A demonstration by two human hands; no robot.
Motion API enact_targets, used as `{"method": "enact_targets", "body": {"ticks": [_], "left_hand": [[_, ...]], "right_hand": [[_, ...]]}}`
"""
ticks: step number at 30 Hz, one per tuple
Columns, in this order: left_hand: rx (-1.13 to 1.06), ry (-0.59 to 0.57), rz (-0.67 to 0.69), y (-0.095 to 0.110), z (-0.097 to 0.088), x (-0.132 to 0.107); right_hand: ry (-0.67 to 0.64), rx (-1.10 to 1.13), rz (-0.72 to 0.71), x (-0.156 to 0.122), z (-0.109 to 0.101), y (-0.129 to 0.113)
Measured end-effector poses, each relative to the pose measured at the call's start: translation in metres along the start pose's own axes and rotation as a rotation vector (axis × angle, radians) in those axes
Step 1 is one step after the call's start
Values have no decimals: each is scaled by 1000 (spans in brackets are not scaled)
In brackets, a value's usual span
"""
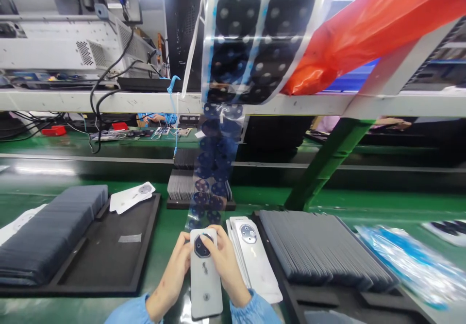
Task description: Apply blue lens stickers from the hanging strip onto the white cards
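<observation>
A silver-grey phone back cover (pixel 206 285) lies upright before me at the bottom centre, with a dark round camera patch (pixel 200 247) near its top. My left hand (pixel 175 262) grips the cover's upper left edge, its fingertips partly hidden behind it. My right hand (pixel 224 261) holds the upper right edge, and its thumb presses on the camera patch. Just beyond the cover hangs a clear film strip (pixel 209 168) carrying two columns of dark round stickers. To the right of my right hand, a small stack of similar covers (pixel 258 261) rests on the green table.
At left, a black tray (pixel 109 261) holds a row of dark sleeved panels (pixel 61 231) and loose white covers (pixel 131 196). Grey panels (pixel 320 246) fill a right-hand tray. Clear-blue plastic film (pixel 411 261) lies farther right. A white shelf beam (pixel 145 101) and green post (pixel 327 163) stand ahead.
</observation>
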State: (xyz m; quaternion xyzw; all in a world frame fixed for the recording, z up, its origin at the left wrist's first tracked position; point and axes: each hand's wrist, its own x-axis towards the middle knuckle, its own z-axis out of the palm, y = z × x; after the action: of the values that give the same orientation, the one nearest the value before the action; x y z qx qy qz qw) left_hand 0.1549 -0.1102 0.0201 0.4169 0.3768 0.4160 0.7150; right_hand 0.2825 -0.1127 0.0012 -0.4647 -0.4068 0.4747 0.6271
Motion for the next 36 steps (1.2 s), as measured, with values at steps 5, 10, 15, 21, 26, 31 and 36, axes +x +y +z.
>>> {"method": "enact_targets", "body": {"ticks": [5,10,15,21,26,31,36], "left_hand": [[214,-22,50,10,-7,-3],[776,55,183,39,-49,18],[1163,317,257,76,-127,77],[1366,524,250,96,-209,119],[1399,538,254,96,-239,132],[1292,465,295,105,-241,136],[1052,508,377,110,-222,123]], "right_hand": [[-90,17,139,-1,-5,-16],[-36,-166,149,26,-52,-30],[295,-507,146,50,-108,-29],[340,-804,55,47,-107,-12],[352,-1021,-305,48,-95,8],[393,-1103,-600,47,-86,19],[380,-1049,-695,40,-74,13]]}}
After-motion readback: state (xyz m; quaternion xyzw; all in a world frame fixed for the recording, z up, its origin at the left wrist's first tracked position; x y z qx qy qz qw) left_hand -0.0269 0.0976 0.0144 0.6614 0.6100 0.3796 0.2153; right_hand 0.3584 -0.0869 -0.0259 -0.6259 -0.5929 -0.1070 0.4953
